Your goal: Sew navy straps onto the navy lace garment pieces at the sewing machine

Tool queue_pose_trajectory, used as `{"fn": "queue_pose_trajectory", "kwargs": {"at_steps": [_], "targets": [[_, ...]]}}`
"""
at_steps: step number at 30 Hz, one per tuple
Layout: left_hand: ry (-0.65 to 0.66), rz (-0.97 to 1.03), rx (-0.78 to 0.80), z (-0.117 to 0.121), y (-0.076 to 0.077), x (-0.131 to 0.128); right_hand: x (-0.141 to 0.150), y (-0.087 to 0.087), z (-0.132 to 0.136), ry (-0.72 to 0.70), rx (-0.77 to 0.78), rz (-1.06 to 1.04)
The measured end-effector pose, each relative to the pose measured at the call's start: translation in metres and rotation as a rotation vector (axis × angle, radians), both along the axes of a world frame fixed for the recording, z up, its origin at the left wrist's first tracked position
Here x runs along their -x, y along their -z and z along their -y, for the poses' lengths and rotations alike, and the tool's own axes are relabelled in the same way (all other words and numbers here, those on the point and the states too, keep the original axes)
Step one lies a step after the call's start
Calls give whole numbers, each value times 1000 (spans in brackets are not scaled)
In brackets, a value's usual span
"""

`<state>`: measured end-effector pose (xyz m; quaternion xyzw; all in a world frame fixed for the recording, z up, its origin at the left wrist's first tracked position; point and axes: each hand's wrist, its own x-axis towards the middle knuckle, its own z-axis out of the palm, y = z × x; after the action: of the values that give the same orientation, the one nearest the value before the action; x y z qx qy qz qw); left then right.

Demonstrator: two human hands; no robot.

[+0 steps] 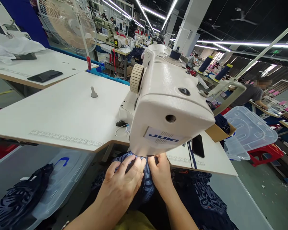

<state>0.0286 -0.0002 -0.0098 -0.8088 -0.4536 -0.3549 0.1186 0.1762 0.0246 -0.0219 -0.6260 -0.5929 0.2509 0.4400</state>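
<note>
A cream sewing machine [165, 99] stands on a white table [62, 111], its head facing me. Under its front end lies dark blue patterned fabric [147, 183]. My left hand [122, 182] rests on the fabric with its fingers stretched forward and lying flat, pressing it toward the machine. My right hand [160, 171] is beside it, fingers curled and pinching the fabric's edge just below the machine head. More of the same fabric [201, 198] hangs over my lap at the right.
A black phone [198, 146] lies on the table right of the machine. A clear plastic bin [50, 185] with blue fabric sits lower left, another clear bin [249, 131] at right. A fan [67, 24] stands behind. A person [253, 92] works at far right.
</note>
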Motion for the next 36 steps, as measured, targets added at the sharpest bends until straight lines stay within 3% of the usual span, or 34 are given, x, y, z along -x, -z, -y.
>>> {"fn": "queue_pose_trajectory", "kwargs": {"at_steps": [11, 18, 27, 33, 36], "targets": [[-37, -13, -40, -1, -1, 2, -5, 1, 2, -21, 23, 89], [-17, 3, -29, -3, -2, 5, -43, 8, 2, -146, -22, 180], [28, -34, 15, 0, -1, 3, -106, 7, 21, -136, 148, 231], [63, -63, 104, 8, 5, 0, -114, -1, 38, -151, 348, 199], [45, -78, 119, 11, 7, -3, -112, -1, 42, -193, 477, 15]]}}
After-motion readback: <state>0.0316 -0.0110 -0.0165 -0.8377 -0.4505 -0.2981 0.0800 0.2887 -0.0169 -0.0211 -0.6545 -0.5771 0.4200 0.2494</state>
